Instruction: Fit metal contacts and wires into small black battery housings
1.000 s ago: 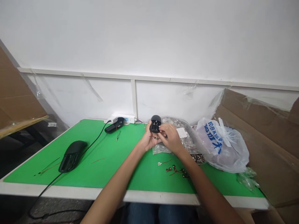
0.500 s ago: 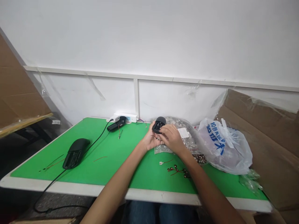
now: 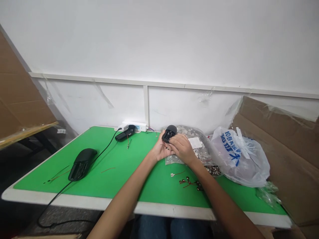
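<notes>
My left hand (image 3: 160,151) cradles an open black plastic housing (image 3: 169,133), its hollow inside facing me. My right hand (image 3: 183,148) presses its fingers against the housing's lower edge. Thin dark wires (image 3: 163,145) hang from it by my left fingers, and my fingers hide the housing's lower part. Nearest my hands lies a clear bag of small metal parts (image 3: 199,154). Below them on the green mat, several small wired metal terminals (image 3: 188,182) lie scattered.
A larger black shell (image 3: 82,164) with a black cable and a smaller corded black unit (image 3: 125,133) lie left, among loose wires. A power strip (image 3: 132,126) stands against the wall. A white printed plastic bag (image 3: 239,159) and cardboard (image 3: 281,152) fill the right.
The whole view has shifted slightly as my head moved. Both hands stay on the housing, which sits much as before, and nothing on the table has visibly moved.
</notes>
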Tool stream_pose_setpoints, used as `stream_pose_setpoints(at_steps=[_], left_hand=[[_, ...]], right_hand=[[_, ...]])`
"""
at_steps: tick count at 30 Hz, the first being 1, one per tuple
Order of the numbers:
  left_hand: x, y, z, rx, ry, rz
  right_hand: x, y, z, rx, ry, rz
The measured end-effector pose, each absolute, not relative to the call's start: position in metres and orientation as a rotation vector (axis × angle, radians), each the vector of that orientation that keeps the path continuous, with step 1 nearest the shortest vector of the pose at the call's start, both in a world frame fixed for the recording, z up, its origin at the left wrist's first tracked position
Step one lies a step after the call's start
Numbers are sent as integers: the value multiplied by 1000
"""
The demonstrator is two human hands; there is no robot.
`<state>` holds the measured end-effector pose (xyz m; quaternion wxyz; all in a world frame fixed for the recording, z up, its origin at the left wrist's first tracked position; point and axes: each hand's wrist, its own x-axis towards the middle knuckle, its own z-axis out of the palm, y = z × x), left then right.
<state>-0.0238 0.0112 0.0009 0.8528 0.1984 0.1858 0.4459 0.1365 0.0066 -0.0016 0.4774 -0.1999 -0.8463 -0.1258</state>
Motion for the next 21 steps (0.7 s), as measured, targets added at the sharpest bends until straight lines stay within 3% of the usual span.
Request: stream_pose_setpoints(at_steps=[8,21], left_hand=[[-23,13,-1,435,369,983],[-21,4,10,518,348,907]], right_hand=[[131,4,-5,-601,-1982,-249],[134,13,-19,-812,-1715,231]])
